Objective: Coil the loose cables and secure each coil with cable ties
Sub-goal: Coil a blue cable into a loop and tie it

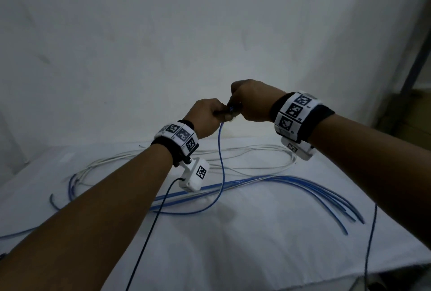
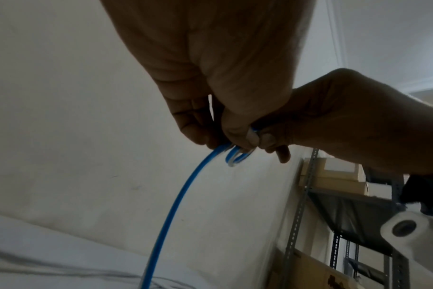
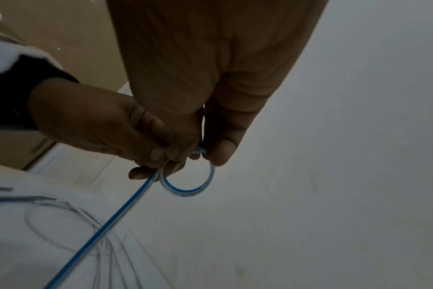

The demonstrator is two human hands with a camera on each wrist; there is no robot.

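Both my hands meet up in the air over the table, pinching the same blue cable [image 1: 221, 157]. My left hand [image 1: 205, 117] has fingers curled tight around the cable end, grip narrow, holding a small loop [image 3: 188, 181] of it that hangs just below the fingertips. My right hand [image 1: 250, 100] pinches the top of that loop from the other side, thumb [image 3: 223, 150] pressed on the cable, fingers curled in, so that grip is closed on the cable too. Knuckles of the two hands touch. In the head view there's a short dark bit between the hands, can't tell what it is, too blurred.

From the left hand's grip the blue cable drops down in a long curve, lands on the table [image 1: 256, 232] and sweeps back left under my left forearm. The loop reads as one or two turns in the wrist views, can't count for sure.

On the table, white cloth cover, the other loose cables lie uncoiled: a bunch of blue cables [image 1: 303, 183] running from centre out to the right with free ends fanned near the right edge, and white cables [image 1: 245, 153] in wide flat loops further back near the wall. More blue strands trail off to the left edge.

Marker bands and a small white camera on each wrist, thin dark leads hanging from them. Metal shelving [image 2: 346, 205] with boxes off to my right, plain wall behind
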